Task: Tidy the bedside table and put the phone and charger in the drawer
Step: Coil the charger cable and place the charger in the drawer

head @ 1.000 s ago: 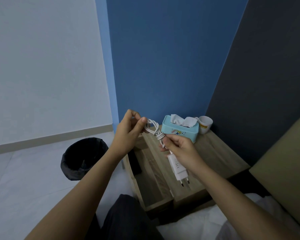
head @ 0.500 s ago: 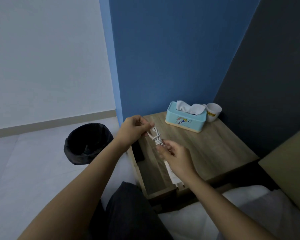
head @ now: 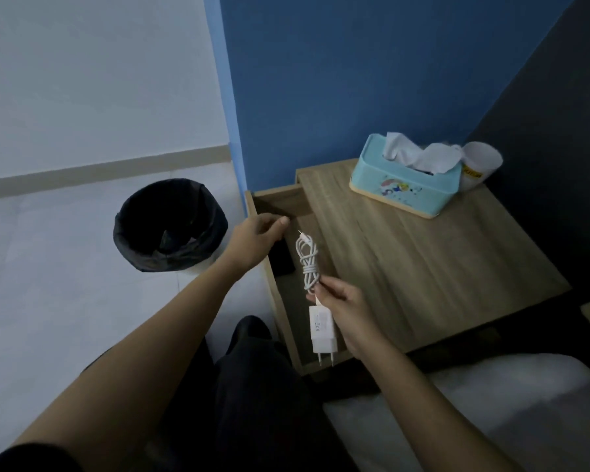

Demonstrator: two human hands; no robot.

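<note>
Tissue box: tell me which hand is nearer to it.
Right. The right hand holds the charger over the open drawer, below-left of the tissue box; the left hand is farther left, at the drawer's outer side.

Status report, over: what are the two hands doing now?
Right hand holds charger over open drawer. Left hand empty at drawer edge. Phone already inside. Nothing blocking.

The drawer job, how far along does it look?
Done: the drawer is open and a dark slab, probably the phone, lies inside. In hand: the right hand holds the coiled charger over it. Left: drop it in, close up.
</note>
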